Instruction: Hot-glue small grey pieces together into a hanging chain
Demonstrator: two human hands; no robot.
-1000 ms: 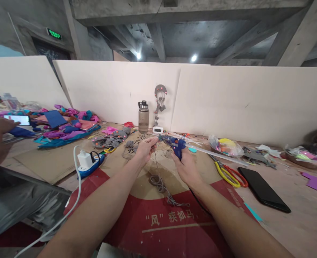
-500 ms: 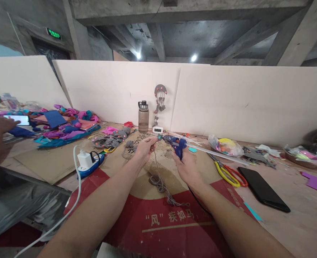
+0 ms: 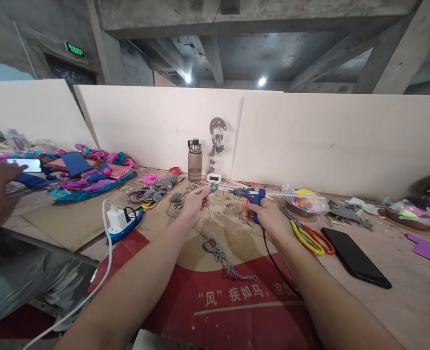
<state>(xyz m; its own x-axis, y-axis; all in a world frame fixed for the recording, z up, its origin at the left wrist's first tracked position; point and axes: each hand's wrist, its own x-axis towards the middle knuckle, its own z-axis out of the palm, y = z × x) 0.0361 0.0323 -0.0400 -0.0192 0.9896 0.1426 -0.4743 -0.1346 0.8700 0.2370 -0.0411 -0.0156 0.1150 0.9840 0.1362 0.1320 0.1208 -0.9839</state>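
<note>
Scissors (image 3: 312, 237) beside glue gun (image 3: 253, 196)

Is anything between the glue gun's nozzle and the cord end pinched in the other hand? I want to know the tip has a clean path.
Nothing visible does. The right hand holds the blue glue gun, nozzle aimed toward the left hand, which pinches the grey cord. Only bare cardboard lies below the gap.

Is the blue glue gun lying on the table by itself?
No, the right hand grips the blue glue gun by its handle, holding it just above the table.
</note>
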